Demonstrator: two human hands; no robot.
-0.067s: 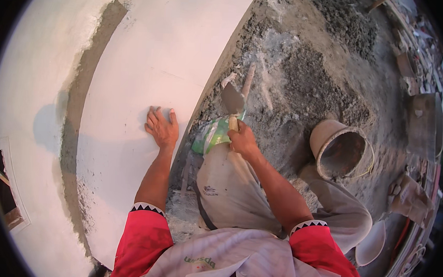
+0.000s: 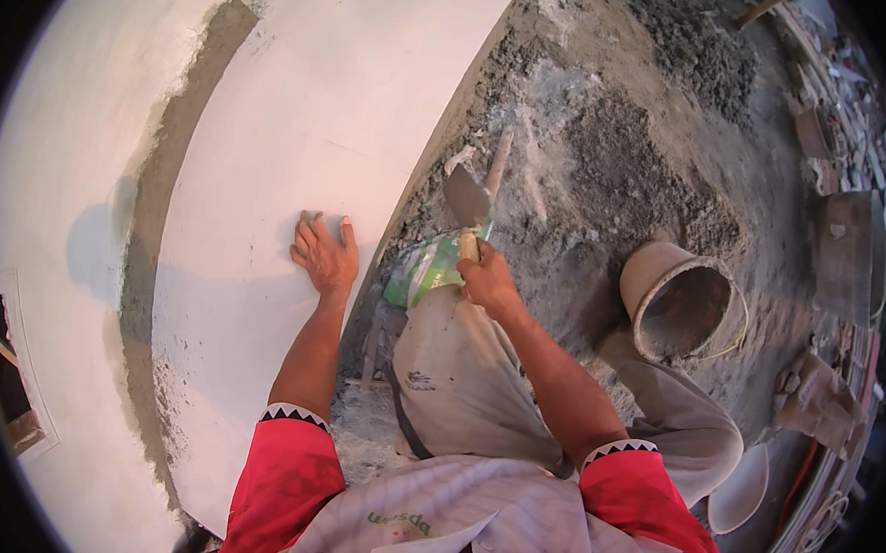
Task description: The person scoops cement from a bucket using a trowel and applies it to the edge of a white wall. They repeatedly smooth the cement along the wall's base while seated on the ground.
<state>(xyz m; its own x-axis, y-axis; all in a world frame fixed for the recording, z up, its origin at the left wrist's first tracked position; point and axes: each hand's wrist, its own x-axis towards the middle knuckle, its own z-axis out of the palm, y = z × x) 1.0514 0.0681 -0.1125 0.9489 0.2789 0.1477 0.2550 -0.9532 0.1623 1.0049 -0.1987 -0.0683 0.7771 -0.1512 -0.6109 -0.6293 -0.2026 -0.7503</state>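
My left hand (image 2: pixel 326 254) rests with fingers spread on a smooth pale wall panel (image 2: pixel 299 149). In my right hand (image 2: pixel 488 281) is the wooden handle of a trowel (image 2: pixel 466 198), its grey blade pointing away from me. A green and white plastic bag (image 2: pixel 426 266) lies under the trowel, by my knee. Left of the panel runs a rough grey band of mortar (image 2: pixel 156 201), with another pale wall surface beyond it. Just past the blade, a strip of wood (image 2: pixel 499 159) lies on the grey mortar rubble.
To the right, a mortar-stained bucket (image 2: pixel 682 299) with a wire handle leans on its side. Loose grey mortar (image 2: pixel 630 156) covers the ground ahead. A pale scoop-like dish (image 2: pixel 739 489) lies by my right knee. Boards and scraps (image 2: pixel 852 128) line the right edge.
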